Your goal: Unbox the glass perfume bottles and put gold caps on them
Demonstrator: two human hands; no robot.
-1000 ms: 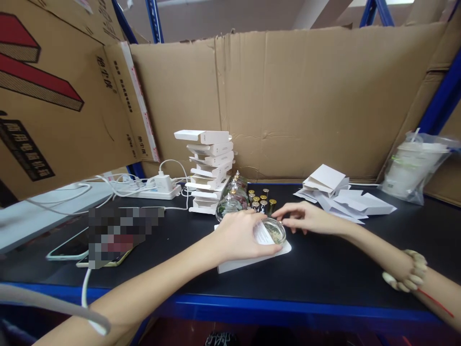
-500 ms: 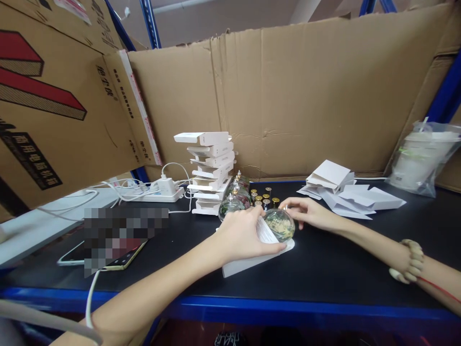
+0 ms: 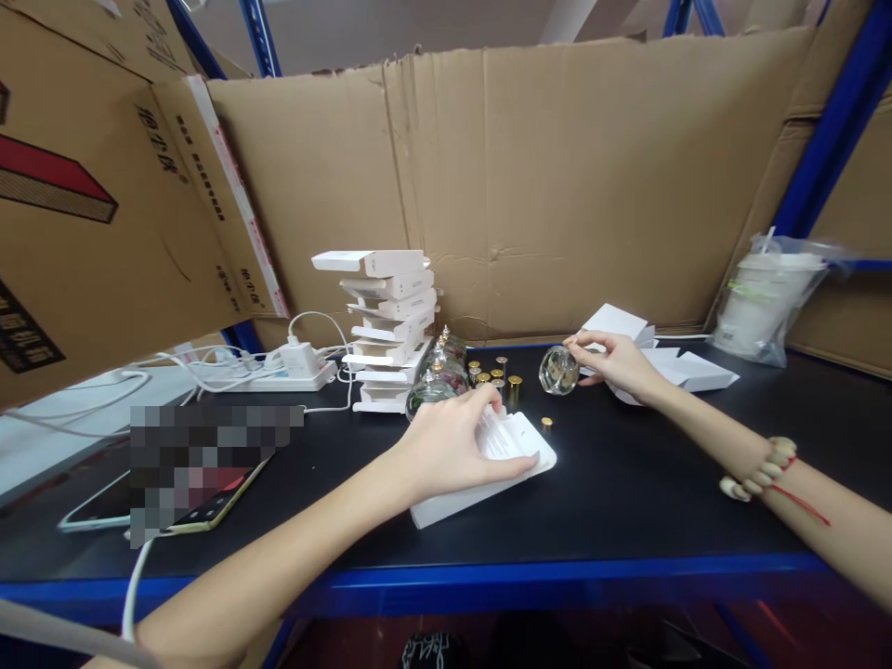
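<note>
My left hand (image 3: 452, 446) is closed around a white cardboard box (image 3: 480, 478) lying on the black tabletop, thumb along its near side. At the right end the box has an opened flap. In my right hand (image 3: 613, 362) is a round clear glass bottle (image 3: 557, 372), pinched at its neck and tilted above the table. Behind the box stand several similar glass bottles (image 3: 433, 388) in a row, with dark contents and metal tops, partly hidden by my left hand. Gold and silver caps (image 3: 514, 386) cluster beside them, and one small gold cap (image 3: 547, 424) sits apart.
A stack of white boxes (image 3: 397, 307) rises behind the bottles. A power strip (image 3: 307, 372) with cables and a phone (image 3: 229, 492) lie at left. Opened white boxes (image 3: 697, 370) and a bagged drink cup (image 3: 767, 297) are at right. Cardboard walls (image 3: 557, 186) enclose the back.
My right hand has lifted the glass bottle away from the white box, up and to the right. My left hand keeps hold of the box. The whole view has shifted slightly.
</note>
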